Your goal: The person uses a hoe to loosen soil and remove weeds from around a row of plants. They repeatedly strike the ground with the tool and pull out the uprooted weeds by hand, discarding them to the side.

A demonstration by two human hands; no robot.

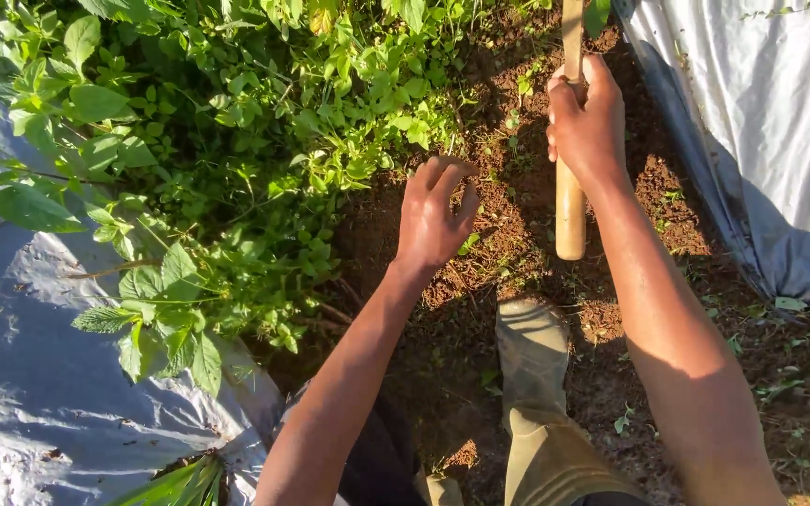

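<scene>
A: What did the right hand point(588, 117) have?

B: It was wrapped tight round a pale wooden handle point(570, 201), up at about one o'clock in the view. The fingers curled fully about the stick, with the thumb on the near side. The handle ran nearly straight up and down the picture; its blunt lower end showed below the hand, pointing toward six o'clock, and its upper part passed out of the top edge. What was on its far end I could not tell.

A: And the left hand point(435, 215)?

B: It held nothing. It hung near the centre, fingers loosely bent and spread, above bare reddish-brown soil point(517, 234). It sat just beside the edge of the leafy green weeds point(236, 141), which filled the ground from nine o'clock round to twelve. Whether the fingertips touched any leaf I could not tell.

A: How far apart were the hands?

B: Near each other, not touching; the handle's lower end lay between them, at three o'clock from the left hand.

A: Anything else about?

B: A muddy boot point(532, 351) stood on the soil toward six o'clock, below the handle's end. Grey plastic sheeting point(39, 394) lay at eight o'clock, and another sheet point(761, 122) at two o'clock
</scene>
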